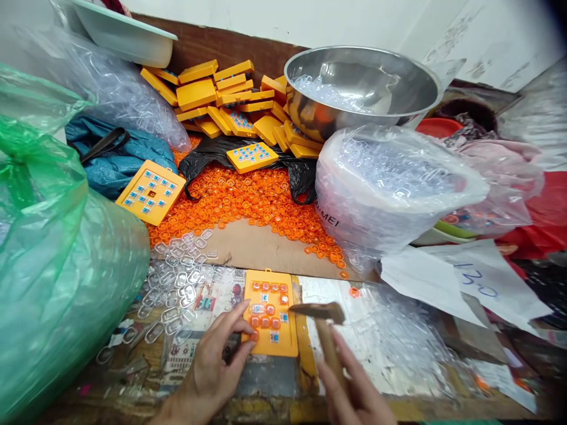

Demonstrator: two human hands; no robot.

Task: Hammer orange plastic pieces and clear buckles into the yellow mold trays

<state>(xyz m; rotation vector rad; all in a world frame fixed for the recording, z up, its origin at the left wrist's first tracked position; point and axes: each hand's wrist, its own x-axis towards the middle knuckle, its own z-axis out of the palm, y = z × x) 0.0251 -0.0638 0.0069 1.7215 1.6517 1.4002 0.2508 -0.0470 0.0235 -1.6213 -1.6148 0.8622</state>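
Bulging at the far left, a green plastic bag (48,265) crowds the bench, with clear rings (177,283) scattered just beside it; next comes the left hand (212,372), fingers loosely spread and enclosing nothing, its fingertips (251,337) pressing on the lower left corner of the yellow tray (287,341); the tray lies flat with its long axis running away from the person, several orange caps (268,287) seated in its pockets; the left hand is the nearer, already touching it; the small hammer (324,326) has its head just over the tray's right edge, handle slanting back and right; the right hand (354,395) is curled closed around that handle; a loose orange pile (248,200) lies well beyond.
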